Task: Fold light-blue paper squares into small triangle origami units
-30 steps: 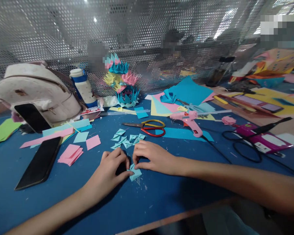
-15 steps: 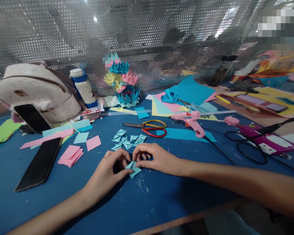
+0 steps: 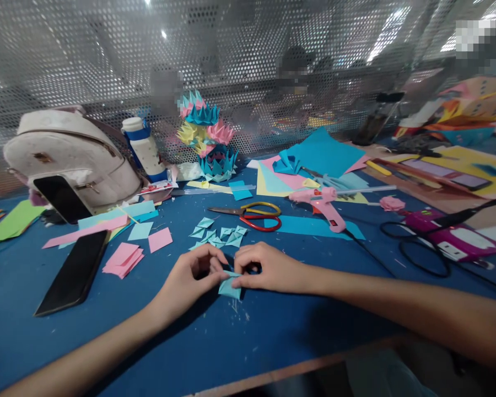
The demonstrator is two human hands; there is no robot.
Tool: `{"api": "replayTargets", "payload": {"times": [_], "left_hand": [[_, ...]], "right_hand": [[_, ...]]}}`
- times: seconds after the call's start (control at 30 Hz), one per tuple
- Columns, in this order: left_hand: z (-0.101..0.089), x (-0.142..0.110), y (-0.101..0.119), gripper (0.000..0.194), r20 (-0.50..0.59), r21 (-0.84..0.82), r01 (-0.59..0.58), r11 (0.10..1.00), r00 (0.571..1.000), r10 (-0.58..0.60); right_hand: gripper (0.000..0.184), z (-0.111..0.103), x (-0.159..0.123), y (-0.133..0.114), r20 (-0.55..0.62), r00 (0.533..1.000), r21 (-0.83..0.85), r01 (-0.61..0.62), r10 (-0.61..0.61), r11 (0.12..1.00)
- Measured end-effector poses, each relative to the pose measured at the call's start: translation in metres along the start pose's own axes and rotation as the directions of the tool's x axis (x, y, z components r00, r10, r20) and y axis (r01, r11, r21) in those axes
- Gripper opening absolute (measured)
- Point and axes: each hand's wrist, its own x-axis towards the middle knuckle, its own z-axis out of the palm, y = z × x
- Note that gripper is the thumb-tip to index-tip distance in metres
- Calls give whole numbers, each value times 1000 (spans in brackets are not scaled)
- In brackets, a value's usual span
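Between my two hands, low over the blue table, is a small light-blue piece of folded paper [image 3: 230, 288]. My left hand [image 3: 196, 270] pinches its upper left edge between thumb and fingers. On its right side, my right hand [image 3: 268, 268] grips it with the thumb in front and the fingers curled. The fingertips hide the paper's far edge. Just beyond my hands lie several folded light-blue paper pieces [image 3: 210, 238]. Behind them rest scissors [image 3: 260, 216] with one yellow and one red handle loop.
A pink glue gun [image 3: 324, 207] with a black cord lies right of the scissors. Pink paper squares [image 3: 123, 259] and a black phone [image 3: 72, 274] are to the left. A folded-paper flower stack [image 3: 217, 135], a bottle [image 3: 144, 148] and a white backpack [image 3: 70, 160] stand behind.
The paper in my hands has turned, and its near edge now lies more level. My fingers have shifted their hold along its upper edge. The view has swung slightly left.
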Motion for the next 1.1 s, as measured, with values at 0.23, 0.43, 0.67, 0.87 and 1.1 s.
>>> {"api": "replayTargets", "payload": {"times": [0.23, 0.43, 0.67, 0.87, 1.1], "left_hand": [[-1, 6, 5, 17, 15, 43, -10, 999, 1000, 9], [0, 9, -4, 13, 4, 62, -43, 997, 999, 43], [3, 4, -9, 13, -23, 82, -81, 993, 996, 83], [-3, 0, -7, 6, -41, 238, -64, 969, 996, 76], [-5, 1, -10, 3, -50, 395, -72, 916, 994, 100]], "right_hand": [[22, -7, 0, 3, 31, 999, 44, -24, 22, 999], [13, -6, 2, 0, 8, 998, -51, -69, 70, 996], [5, 0, 1, -3, -63, 996, -129, -74, 66, 989], [5, 3, 2, 0, -100, 995, -163, -33, 17, 986], [11, 1, 0, 6, -28, 999, -246, 30, -38, 969]]}}
